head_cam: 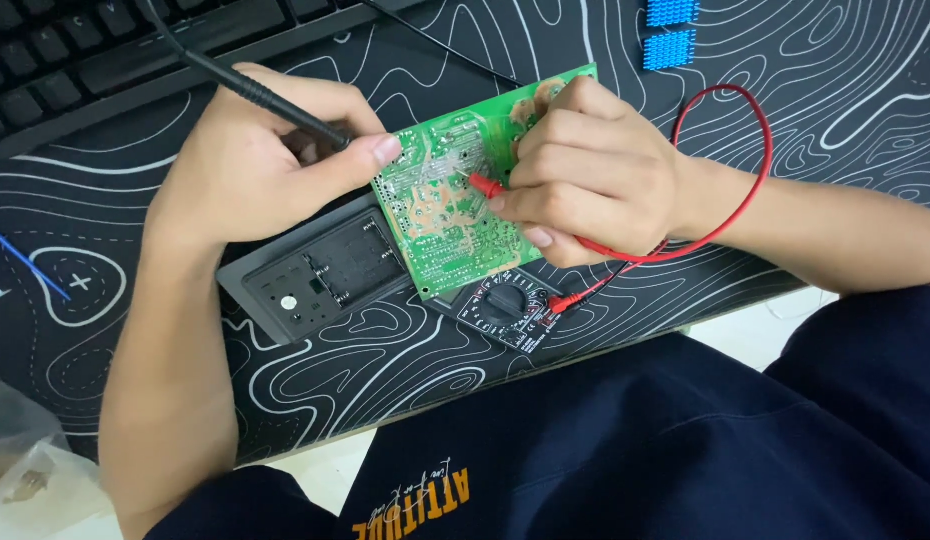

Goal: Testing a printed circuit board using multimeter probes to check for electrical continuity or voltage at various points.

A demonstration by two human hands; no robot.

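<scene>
Head | left hand (250, 160) black probe (255, 90) | right hand (585, 170) red probe (485, 185) | green board (440, 215)

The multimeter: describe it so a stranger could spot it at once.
Start at the green circuit board in the middle of the black desk mat with white contour lines. Just below the board's lower right corner, under the right hand, lies the multimeter. It alone is black with a round dial and a red lead attached.

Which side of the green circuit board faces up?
Solder side up: the green circuit board shows traces and solder joints, no components visible.
</scene>
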